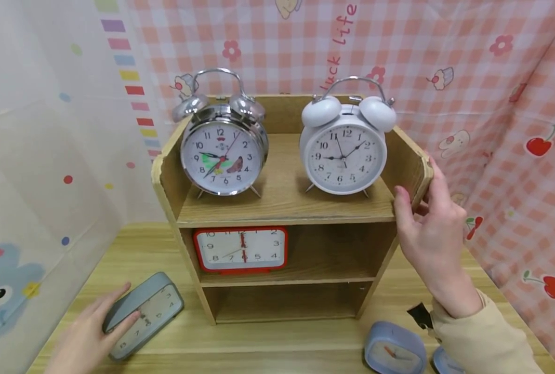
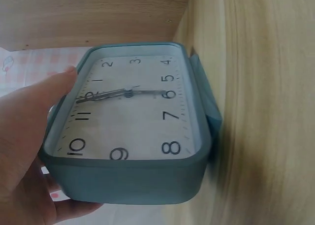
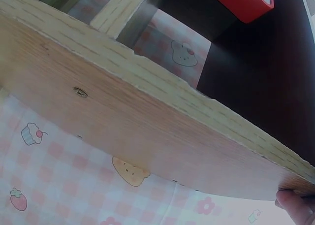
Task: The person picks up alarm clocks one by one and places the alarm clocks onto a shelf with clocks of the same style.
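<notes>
At the lower left, my left hand holds a grey-blue rectangular alarm clock on the tabletop, thumb on one side and fingers on the other. The left wrist view shows the same clock with its white dial facing the camera. My right hand grips the right side panel of a small wooden shelf, the thumb inside and the fingers outside. A silver twin-bell clock and a white twin-bell clock stand on the shelf's top level. In the middle level, on the left, sits a red-framed clock.
A small purple-blue clock stands on the wooden table at the lower right. Beside it is a light-blue item, partly hidden by the right sleeve. Behind the shelf hangs a pink checked cloth.
</notes>
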A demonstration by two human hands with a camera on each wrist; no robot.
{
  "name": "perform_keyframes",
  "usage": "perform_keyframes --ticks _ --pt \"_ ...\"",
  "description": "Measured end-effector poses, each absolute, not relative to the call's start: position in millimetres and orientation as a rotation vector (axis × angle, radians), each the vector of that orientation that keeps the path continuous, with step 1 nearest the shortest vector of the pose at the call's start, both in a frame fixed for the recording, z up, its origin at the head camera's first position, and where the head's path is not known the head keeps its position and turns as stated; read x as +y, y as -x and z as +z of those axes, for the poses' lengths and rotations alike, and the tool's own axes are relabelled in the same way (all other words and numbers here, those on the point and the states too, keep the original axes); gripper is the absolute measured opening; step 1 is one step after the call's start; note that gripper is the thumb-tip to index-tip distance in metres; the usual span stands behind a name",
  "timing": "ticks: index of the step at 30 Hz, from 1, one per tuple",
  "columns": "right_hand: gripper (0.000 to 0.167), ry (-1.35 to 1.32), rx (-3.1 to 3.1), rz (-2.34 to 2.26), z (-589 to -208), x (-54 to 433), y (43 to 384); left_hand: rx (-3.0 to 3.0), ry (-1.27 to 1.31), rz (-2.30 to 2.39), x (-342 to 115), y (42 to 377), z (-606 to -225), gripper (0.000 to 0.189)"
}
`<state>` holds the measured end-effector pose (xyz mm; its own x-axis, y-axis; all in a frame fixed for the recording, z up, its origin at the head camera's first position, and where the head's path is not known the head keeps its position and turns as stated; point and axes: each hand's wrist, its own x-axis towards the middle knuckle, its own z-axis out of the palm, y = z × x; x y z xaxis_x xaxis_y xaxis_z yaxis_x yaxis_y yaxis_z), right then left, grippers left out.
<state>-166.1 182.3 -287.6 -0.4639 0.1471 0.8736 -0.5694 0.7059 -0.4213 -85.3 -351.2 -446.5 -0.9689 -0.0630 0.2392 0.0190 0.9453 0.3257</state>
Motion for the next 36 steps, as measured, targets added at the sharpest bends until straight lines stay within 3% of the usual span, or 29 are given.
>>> perform_keyframes --ticks 36 --pt "0.048 -0.33 -1.81 0.909 -290.8 179.3 165.9 -2.688 -0.008 -0.489 -340.9 80.2 -456.5 0.059"
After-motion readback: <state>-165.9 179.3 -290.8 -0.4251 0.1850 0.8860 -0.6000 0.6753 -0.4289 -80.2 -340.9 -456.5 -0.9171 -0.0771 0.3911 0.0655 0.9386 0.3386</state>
